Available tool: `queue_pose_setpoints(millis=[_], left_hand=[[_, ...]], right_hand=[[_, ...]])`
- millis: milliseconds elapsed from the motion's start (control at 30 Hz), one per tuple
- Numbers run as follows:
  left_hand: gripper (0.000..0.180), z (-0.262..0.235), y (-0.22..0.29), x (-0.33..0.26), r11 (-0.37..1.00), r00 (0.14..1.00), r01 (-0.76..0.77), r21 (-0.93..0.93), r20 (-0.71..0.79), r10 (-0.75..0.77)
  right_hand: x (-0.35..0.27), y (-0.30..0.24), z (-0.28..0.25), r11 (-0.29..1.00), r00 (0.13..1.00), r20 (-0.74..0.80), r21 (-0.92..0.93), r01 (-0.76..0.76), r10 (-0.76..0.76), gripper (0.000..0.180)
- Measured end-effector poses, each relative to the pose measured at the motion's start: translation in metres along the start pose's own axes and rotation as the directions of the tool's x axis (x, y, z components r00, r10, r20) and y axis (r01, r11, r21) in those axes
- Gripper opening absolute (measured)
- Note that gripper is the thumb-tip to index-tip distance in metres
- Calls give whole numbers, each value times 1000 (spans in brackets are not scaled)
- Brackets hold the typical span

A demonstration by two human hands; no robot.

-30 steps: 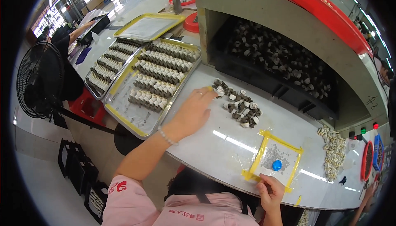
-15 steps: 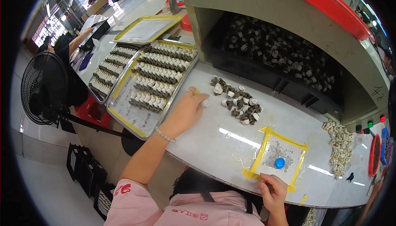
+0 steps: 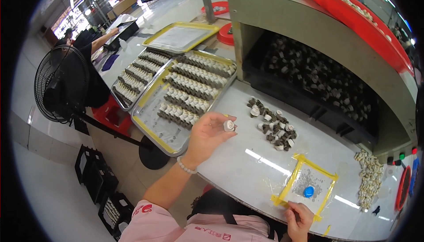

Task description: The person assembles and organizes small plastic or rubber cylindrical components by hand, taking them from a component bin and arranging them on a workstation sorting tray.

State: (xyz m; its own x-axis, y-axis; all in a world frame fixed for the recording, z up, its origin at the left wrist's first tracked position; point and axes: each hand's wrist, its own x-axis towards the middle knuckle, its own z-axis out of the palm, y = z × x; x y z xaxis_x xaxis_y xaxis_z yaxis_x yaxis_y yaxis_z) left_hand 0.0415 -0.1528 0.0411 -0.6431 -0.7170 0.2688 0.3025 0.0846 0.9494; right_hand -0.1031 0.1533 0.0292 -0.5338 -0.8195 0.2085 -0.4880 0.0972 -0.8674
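My left hand is closed in a pinch on a small white round part, its ringed face turned up. It is over the table, beside the near corner of a metal tray lined with yellow tape. Rows of white-and-dark small parts fill much of that tray. My right hand is closed, thumb against curled fingers, by the near edge of a yellow-taped white sheet. Whatever it may hold is hidden. A blue cap sits on the sheet. Loose white-and-dark parts lie in a cluster ahead.
A black bin heaped with parts stands inside a grey-green housing. Pale small pieces are piled at right. Another filled tray and a paper-lined tray lie at left, near a black fan. A co-worker's arm reaches in far left.
My left hand has turned, bringing the white part's round face into sight, and is now more open around it. The whole view has shifted, while my right hand stays by the taped sheet.
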Motion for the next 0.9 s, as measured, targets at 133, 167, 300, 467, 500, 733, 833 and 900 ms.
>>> queue_pose_setpoints(millis=[133, 167, 300, 467, 500, 733, 833, 900], left_hand=[[35, -14, 6, -3, 982, 989, -131, 134, -52, 139], [34, -17, 7, -2, 970, 983, -158, 183, -60, 172], [32, -37, 19, 2, 982, 971, -151, 115, -172, 169], [28, -83, 33, 25, 847, 916, -203, 491, -211, 342], [28, -94, 34, 30, 803, 883, -219, 554, -239, 405], [29, -173, 33, 78, 873, 863, -14, 487, -435, 257], [32, -210, 24, 97, 918, 844, 34, 396, -503, 186], [33, -226, 21, 107, 856, 820, 78, 511, -522, 237]], right_hand=[[2, -8, 0, 1000, 999, 36, 1, -22, 22, 17], [3, -8, 1, 1000, 999, 25, -7, -22, 22, 16], [0, -7, 2, 1000, 1000, 12, -5, -14, 14, 15], [-6, -3, 1, 992, 992, 19, -1, -125, 125, 15], [-7, -2, 1, 994, 994, 25, 4, -108, 108, 15], [-9, 3, 2, 993, 995, 5, -61, -103, 104, 15], [-9, 2, 3, 991, 998, -7, -111, -70, 70, 16], [-11, 4, 4, 988, 996, -9, -125, -91, 91, 16]])
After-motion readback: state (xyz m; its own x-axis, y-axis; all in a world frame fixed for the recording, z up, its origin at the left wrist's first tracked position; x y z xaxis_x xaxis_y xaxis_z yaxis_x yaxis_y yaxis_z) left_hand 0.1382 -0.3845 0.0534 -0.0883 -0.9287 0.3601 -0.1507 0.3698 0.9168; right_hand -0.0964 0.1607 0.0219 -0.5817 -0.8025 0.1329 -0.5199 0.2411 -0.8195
